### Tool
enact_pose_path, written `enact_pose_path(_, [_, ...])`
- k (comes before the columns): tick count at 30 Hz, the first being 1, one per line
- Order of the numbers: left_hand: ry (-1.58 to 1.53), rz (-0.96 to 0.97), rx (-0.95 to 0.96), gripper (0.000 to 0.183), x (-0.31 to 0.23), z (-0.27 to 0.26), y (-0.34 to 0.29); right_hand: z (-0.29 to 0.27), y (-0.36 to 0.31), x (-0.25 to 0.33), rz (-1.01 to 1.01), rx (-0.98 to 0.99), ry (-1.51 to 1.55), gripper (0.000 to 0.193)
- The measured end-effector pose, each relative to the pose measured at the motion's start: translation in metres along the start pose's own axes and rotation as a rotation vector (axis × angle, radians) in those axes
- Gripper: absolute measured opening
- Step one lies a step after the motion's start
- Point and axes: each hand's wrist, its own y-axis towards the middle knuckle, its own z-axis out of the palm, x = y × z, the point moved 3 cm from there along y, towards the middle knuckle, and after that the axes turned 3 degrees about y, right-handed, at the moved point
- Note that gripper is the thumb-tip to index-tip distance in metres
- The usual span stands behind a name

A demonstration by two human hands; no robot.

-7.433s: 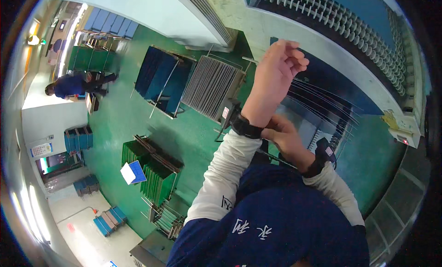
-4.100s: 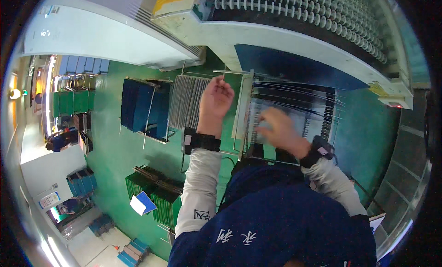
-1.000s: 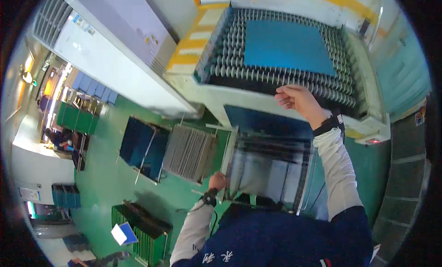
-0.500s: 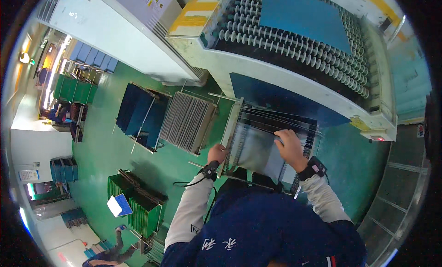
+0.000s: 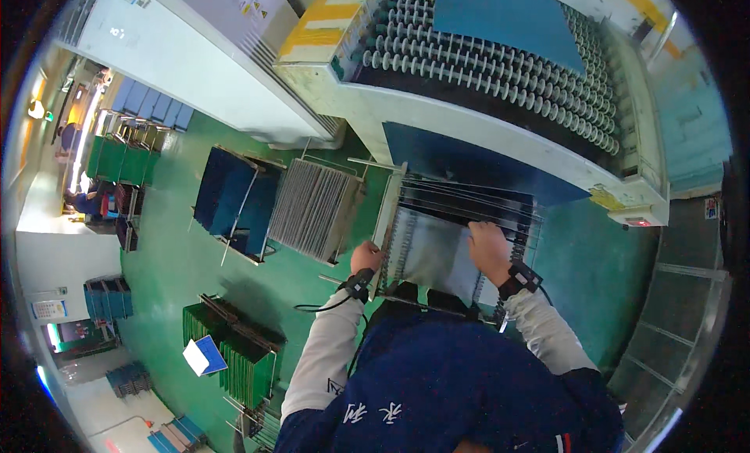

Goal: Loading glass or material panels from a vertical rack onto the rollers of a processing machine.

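A wire rack (image 5: 389,218) stands in front of me, with coil-like slots along both sides. Inside it lies a thin grey sheet (image 5: 437,254), its surface shiny. My left hand (image 5: 366,257) is closed on the left side bar of the rack. Over the right part of the sheet, my right hand (image 5: 489,250) has its fingers curled down near the sheet's far edge; whether they pinch something is hidden. Dark straps with cables circle both wrists.
Beyond the rack is a roller conveyor (image 5: 476,78) carrying a blue panel (image 5: 508,19). A dark blue board (image 5: 469,162) leans below it. Panel-filled racks (image 5: 312,211) stand on the green floor at left, with more green panels (image 5: 248,367) nearer. A grey framed partition (image 5: 668,320) is at right.
My right hand has curled its fingers more and shifted slightly. My left hand stays on the rack. The person at the lower left has mostly left the view.
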Motion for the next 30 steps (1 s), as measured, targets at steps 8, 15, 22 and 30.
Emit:
enact_pose_path(8, [0.091,0.053,-0.072,0.019,-0.004,-0.003,-0.004,0.005,0.017,-0.013,-0.033,-0.100,-0.002,0.009])
enact_pose_path(15, [0.127,0.003,0.005,0.023,-0.009,-0.004,0.003,-0.129,0.012,0.045,-0.110,-0.319,0.104,0.010])
enact_pose_path(22, [0.187,-0.048,0.044,0.021,-0.031,-0.012,-0.001,-0.207,-0.002,-0.022,0.280,-0.369,0.469,0.009])
enact_pose_path(30, [0.329,0.040,0.088,0.028,0.001,0.022,0.035,-0.168,-0.003,-0.073,0.578,-0.653,1.686,0.011])
